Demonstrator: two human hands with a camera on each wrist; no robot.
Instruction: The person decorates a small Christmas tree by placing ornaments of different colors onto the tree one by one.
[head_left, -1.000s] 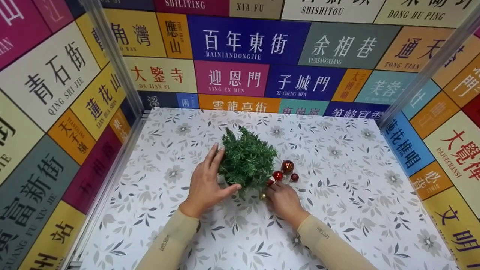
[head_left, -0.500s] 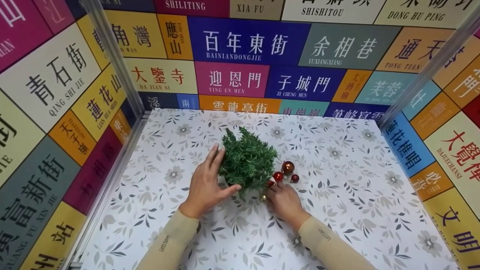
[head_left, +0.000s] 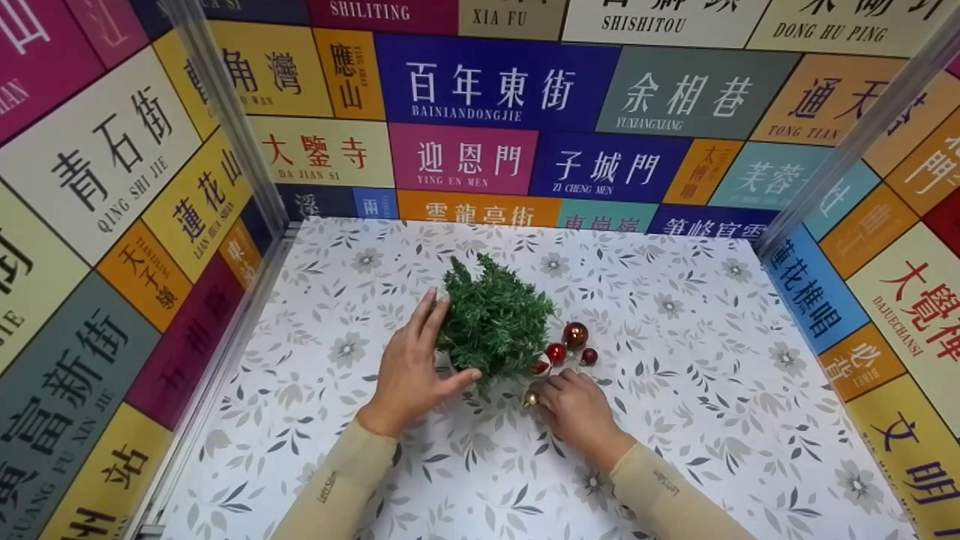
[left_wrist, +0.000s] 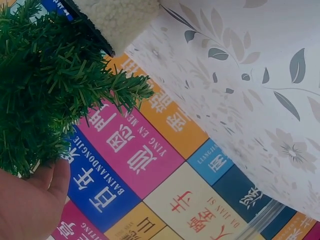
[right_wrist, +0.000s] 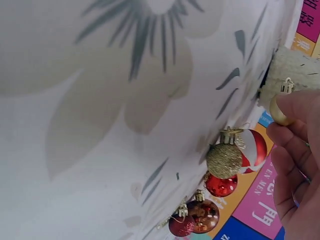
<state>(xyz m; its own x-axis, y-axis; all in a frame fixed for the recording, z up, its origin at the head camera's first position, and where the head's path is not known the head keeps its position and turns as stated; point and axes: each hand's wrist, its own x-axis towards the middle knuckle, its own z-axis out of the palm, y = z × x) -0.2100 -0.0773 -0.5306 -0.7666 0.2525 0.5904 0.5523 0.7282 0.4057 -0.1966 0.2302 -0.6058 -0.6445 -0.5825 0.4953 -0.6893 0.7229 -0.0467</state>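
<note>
While the right hand (head_left: 581,412) pinches a small gold bauble (head_left: 531,400), the left hand (head_left: 412,379) lies spread beside a green artificial tree (head_left: 496,315).

Nearest the person, thumb and forefinger hold the gold ball by its round body, leaving its cap (right_wrist: 287,86) uncovered (a handy grip if the cap must be reached); a light, firm pinch should stop it slipping. Just beyond, the tree stands on the patterned table (head_left: 675,465), the left fingers straight along its side; whether they press is hard to tell, though gentle steadying would suit. To its right lie loose baubles (head_left: 575,334), best not nudged, since they could roll. Farthest off rises a wall of coloured panels (head_left: 495,82).
</note>
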